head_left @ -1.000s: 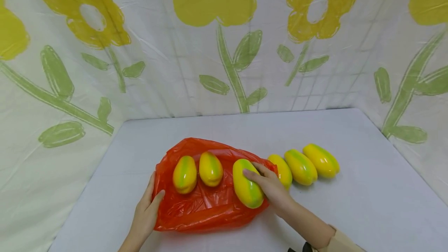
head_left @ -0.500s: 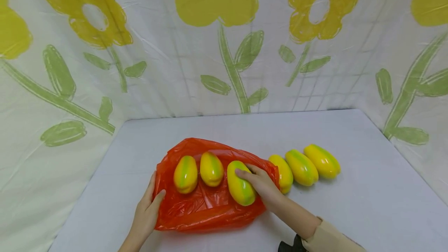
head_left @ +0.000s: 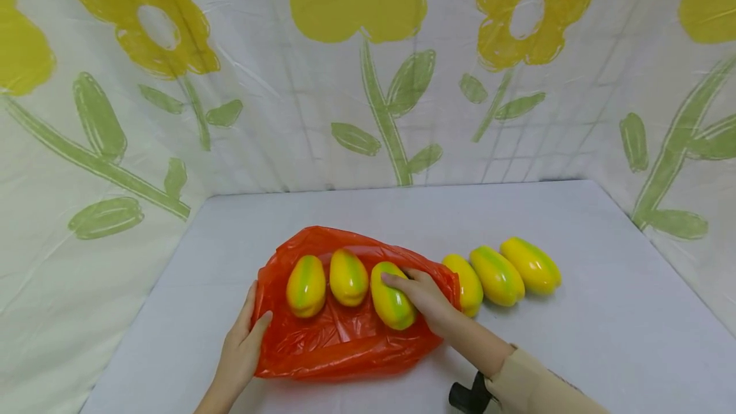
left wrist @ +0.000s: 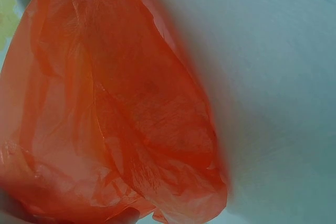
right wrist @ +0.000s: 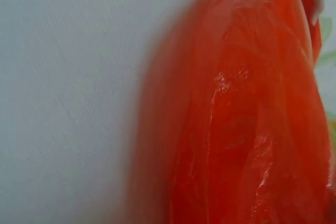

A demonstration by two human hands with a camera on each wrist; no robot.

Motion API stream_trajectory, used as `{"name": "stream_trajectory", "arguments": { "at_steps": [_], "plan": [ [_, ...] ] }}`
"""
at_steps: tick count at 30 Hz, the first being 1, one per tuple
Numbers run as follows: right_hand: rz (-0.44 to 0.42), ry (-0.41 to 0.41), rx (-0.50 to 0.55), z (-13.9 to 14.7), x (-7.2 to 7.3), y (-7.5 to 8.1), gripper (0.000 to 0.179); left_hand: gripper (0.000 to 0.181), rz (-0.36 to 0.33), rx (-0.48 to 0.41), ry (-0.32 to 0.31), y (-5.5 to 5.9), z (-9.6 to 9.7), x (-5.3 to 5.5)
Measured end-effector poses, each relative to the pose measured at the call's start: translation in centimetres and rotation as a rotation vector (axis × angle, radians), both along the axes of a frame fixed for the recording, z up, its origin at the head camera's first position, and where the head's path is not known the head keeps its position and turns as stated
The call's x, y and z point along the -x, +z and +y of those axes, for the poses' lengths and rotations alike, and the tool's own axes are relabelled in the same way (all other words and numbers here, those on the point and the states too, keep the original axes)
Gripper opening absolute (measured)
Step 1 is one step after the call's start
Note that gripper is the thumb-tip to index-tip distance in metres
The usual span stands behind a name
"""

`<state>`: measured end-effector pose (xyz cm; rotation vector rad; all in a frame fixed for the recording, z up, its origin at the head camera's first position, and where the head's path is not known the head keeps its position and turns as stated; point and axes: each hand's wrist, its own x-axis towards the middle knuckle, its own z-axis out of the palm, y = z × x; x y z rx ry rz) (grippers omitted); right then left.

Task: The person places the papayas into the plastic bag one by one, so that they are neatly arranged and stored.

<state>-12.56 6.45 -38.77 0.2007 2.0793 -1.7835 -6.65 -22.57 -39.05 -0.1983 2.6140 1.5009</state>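
A red plastic bag lies spread on the table with its mouth wide. My left hand holds the bag's left edge, thumb on the inner side and fingers behind. Inside sit two glossy yellow papayas with green stripes, a left papaya and a middle papaya. My right hand grips a third papaya at the bag's right side, thumb on top. In the left wrist view, the red bag fills much of the picture. The right wrist view shows the bag's outside; the papayas are hidden there.
Right of the bag, three more papayas lie in a slanting row: a near one partly covered by the bag's edge, a middle one and a far one. A flower-printed curtain stands behind the white table.
My right hand has moved left with the papaya, bringing it closer to the two in the bag and slightly farther back. My left hand keeps its hold on the bag's edge.
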Motion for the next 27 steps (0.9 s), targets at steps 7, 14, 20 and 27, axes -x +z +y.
{"name": "stream_trajectory", "arguments": {
  "at_steps": [7,14,20,27],
  "plan": [
    [0.016,-0.018,-0.039,0.0,0.9,-0.5,0.069,0.066,-0.002,-0.008,0.000,0.1,0.1,0.0],
    [-0.012,-0.037,-0.078,-0.1,1.9,-0.7,0.073,0.065,0.011,-0.020,0.003,0.2,0.3,0.0],
    [-0.013,-0.049,-0.089,0.0,2.6,-0.9,0.073,0.066,0.018,-0.018,-0.003,0.1,0.4,0.0],
    [0.001,-0.052,-0.100,-0.2,3.6,-1.1,0.074,0.066,0.027,-0.009,0.000,0.2,0.4,0.0]
  ]
}}
